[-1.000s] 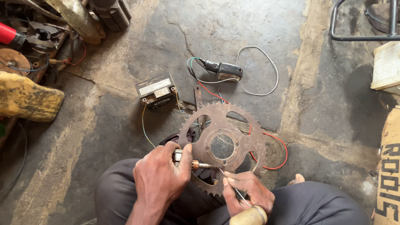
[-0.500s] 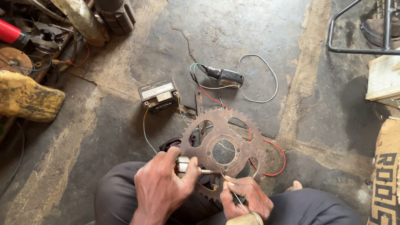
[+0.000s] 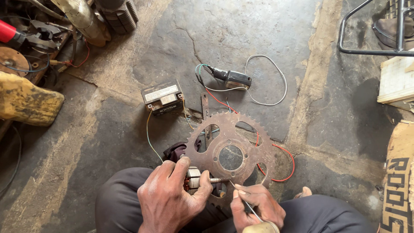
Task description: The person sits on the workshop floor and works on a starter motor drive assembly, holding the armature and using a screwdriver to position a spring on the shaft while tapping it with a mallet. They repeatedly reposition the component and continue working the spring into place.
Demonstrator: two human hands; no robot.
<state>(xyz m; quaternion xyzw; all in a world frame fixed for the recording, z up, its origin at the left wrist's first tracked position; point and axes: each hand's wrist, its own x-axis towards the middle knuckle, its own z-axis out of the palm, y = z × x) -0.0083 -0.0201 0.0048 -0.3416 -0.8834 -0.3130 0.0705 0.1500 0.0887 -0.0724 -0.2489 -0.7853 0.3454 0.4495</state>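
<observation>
a cracked, stained concrete floor [image 3: 258,39] fills the view from a head-worn camera looking down at a seated person's lap and knees in dark trousers [image 3: 120,207]. a large rusty toothed sprocket [image 3: 241,138] lies flat on the floor just in front of the knees, with a red wire [image 3: 290,160] curling out from under its right side. at the left edge sits a worn yellow lump [image 3: 26,101], with greasy machine parts and a red-handled tool behind it. beyond the sprocket stands a small black box-shaped battery [image 3: 162,96], a thin green wire trailing from it toward the lap. to its right lies a small black plug-like part [image 3: 235,78] with white wire looping round it. the left hand [image 3: 168,198] is closed around a small motor armature [image 3: 194,177], held over the near edge of the sprocket, its threaded shaft pointing right. the right hand [image 3: 254,207] pinches a thin metal tool [image 3: 241,198], whose tip angles up toward the shaft end; whether it touches is unclear
</observation>
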